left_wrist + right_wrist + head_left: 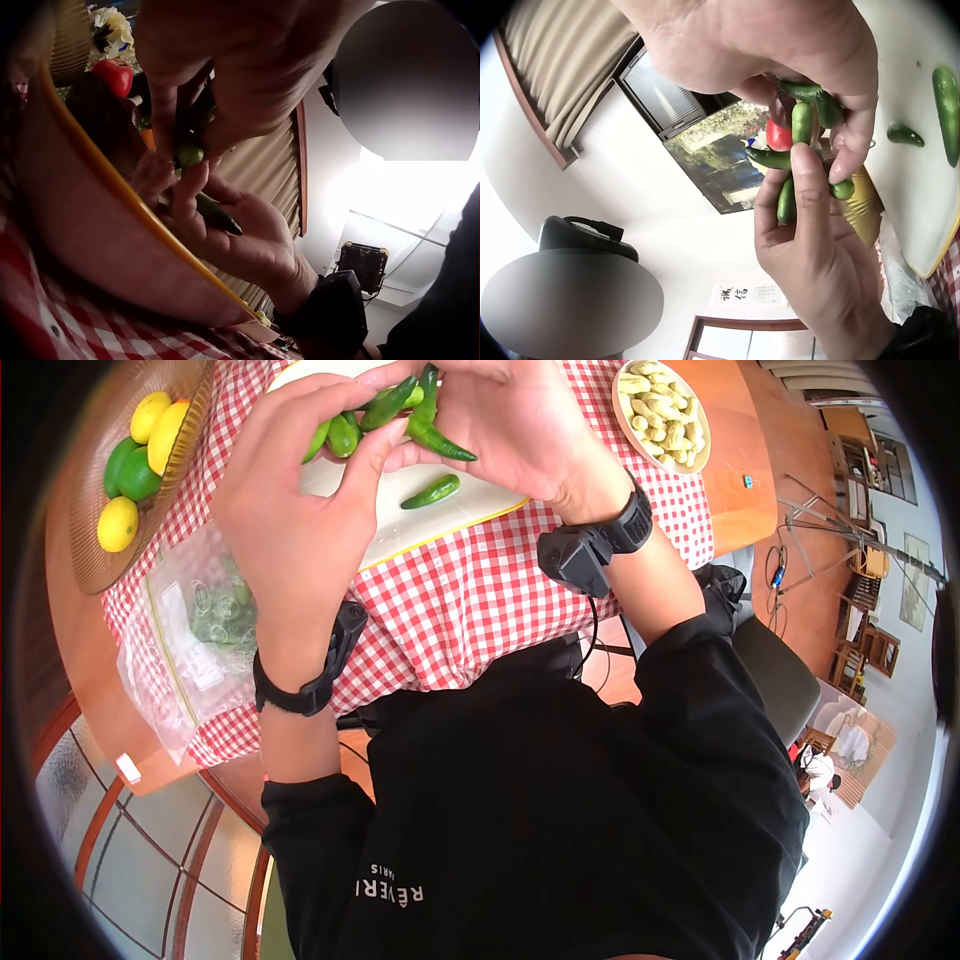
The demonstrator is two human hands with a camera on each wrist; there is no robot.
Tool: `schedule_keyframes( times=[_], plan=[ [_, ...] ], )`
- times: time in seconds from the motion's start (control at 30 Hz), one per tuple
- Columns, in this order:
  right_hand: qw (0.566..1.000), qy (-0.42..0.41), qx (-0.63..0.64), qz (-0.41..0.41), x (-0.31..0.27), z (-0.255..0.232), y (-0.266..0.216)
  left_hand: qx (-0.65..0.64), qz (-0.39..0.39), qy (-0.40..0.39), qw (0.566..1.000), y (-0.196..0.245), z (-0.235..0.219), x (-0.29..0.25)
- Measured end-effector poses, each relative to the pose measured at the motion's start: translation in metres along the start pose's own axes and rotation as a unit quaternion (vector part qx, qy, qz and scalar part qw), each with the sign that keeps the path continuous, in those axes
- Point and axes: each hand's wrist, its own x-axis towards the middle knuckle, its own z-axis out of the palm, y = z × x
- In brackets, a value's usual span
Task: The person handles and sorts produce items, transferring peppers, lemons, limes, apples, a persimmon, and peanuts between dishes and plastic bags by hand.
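Both hands meet above a white dish (pixel 400 535) with a yellow rim. The left hand (pixel 290 490) has its fingers and thumb curled round several small green peppers (pixel 343 435). Against it, the right hand (pixel 520 430) grips more green peppers (pixel 428 435), one pointing out over its palm. In the right wrist view, the left hand's (pixel 817 240) thumb presses on a light green pepper (pixel 802 122), and dark green ones (pixel 829 109) sit under the right hand's (pixel 780 45) fingers. A loose pepper (pixel 431 491) lies on the dish below.
At the left are a ribbed glass bowl (pixel 85 550) with yellow and green fruits and a clear bag (pixel 165 650) of green pieces. A bowl of peanuts (pixel 665 420) stands at the right. A red-checked cloth (pixel 450 600) covers part of the wooden table.
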Motion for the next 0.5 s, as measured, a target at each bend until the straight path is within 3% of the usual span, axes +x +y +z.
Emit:
schedule_keyframes(
  times=[0.13, 0.3, 0.43, 0.5],
  plan=[
    [0.995, -0.051, 0.080, 0.011, 0.005, -0.005, 0.019, 0.054, 0.078, 0.038, 0.995, 0.005, 0.001, 0.004],
    [0.996, -0.033, 0.076, 0.022, 0.006, -0.004, 0.026, 0.039, 0.158, -0.014, 0.987, 0.002, 0.002, 0.004],
    [0.991, -0.048, 0.122, 0.029, 0.006, -0.007, 0.022, 0.092, 0.134, -0.023, 0.986, 0.014, -0.006, 0.004],
    [0.985, -0.105, 0.127, 0.059, 0.005, -0.007, 0.017, 0.049, 0.115, -0.027, 0.992, 0.015, -0.010, 0.006]
  ],
)
